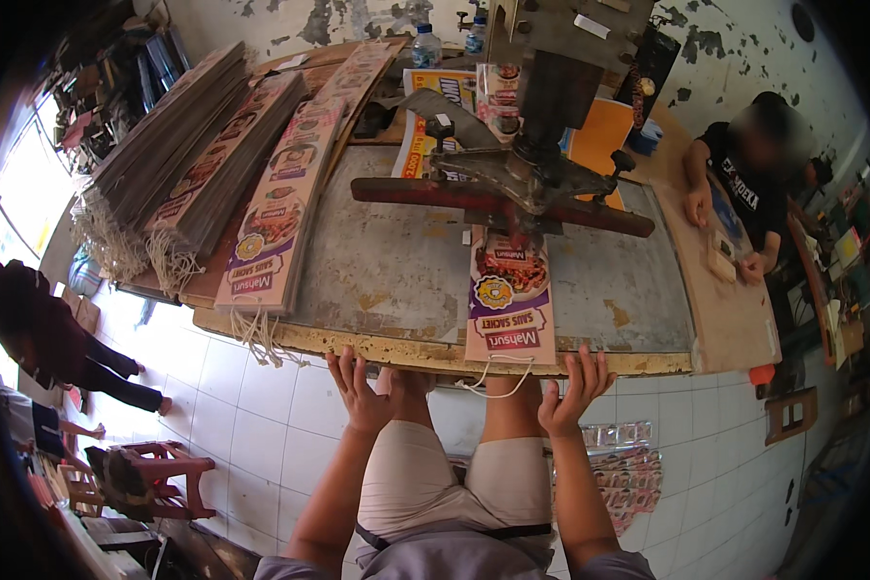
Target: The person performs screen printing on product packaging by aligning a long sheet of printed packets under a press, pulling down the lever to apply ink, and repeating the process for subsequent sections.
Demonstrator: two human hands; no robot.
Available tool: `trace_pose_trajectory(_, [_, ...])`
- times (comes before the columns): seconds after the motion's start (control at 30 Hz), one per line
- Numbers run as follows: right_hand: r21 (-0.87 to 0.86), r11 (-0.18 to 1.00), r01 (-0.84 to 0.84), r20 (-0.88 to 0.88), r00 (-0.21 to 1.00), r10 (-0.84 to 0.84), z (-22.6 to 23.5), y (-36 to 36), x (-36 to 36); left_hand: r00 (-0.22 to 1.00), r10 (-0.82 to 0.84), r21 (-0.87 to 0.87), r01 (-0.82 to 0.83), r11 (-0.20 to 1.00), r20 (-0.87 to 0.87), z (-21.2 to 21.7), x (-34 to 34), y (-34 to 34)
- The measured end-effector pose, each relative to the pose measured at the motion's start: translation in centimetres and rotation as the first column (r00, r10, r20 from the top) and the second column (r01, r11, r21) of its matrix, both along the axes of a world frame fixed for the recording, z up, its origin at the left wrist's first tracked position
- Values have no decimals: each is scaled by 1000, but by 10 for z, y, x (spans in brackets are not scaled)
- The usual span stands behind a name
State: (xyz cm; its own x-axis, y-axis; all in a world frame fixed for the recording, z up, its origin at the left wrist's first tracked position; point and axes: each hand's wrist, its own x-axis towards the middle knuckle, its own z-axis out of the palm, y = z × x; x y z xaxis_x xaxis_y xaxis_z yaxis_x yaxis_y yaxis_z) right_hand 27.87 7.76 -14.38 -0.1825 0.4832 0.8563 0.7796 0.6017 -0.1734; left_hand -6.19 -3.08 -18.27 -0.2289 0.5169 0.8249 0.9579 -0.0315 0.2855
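My left hand rests at the front edge of the worktable, fingers apart and holding nothing. On the other side, my right hand is at the same edge, its fingers spread and empty. Between them a long printed cardboard strip in pink and purple lies on the metal plate, with a white string loop hanging off its near end over the edge. Its middle passes under the dark red bar of a heavy press. The far part of the strip shows behind the press.
Stacks of similar strips with strings lie on the left, beside a nearer pile. Water bottles stand at the back. At right, another person sits handling a small block. More strips lie on the floor; a stool stands left.
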Motion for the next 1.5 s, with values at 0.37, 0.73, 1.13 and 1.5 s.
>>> trace_pose_trajectory(0.37, [-95,995,-36,-75,997,29,11,-13,-8,1000,-3,-23,3,1000,24,2,1,-3])
trace_pose_trajectory(0.73, [-195,981,-22,2,1000,23,52,-33,-12,999,-17,-11,17,1000,49,3,2,-3])
trace_pose_trajectory(1.13, [-223,967,-124,151,975,160,70,-25,-53,1000,-2,-49,2,999,-4,-4,2,-4])
trace_pose_trajectory(1.5, [-273,944,-185,68,975,211,80,-26,-55,999,8,-35,-7,999,35,-1,4,-3])
